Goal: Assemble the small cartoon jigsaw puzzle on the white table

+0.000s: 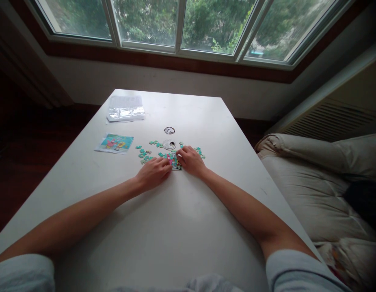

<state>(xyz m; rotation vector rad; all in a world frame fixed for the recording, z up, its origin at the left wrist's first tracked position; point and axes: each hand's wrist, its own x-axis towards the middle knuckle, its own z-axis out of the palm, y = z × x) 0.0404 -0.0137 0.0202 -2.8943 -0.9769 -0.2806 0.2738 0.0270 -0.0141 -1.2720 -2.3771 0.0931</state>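
Two hands, left (155,171) and right (191,161), over puzzle pieces (175,161) on the bench (176,227)! Fingers curled; can't tell whether either grip pinches anything.

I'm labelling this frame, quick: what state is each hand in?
Left hand: fingers curled at the puzzle's left side; whether it grips a piece is hidden.
Right hand: fingers bent at the puzzle's right side; I can't tell if it holds a piece.
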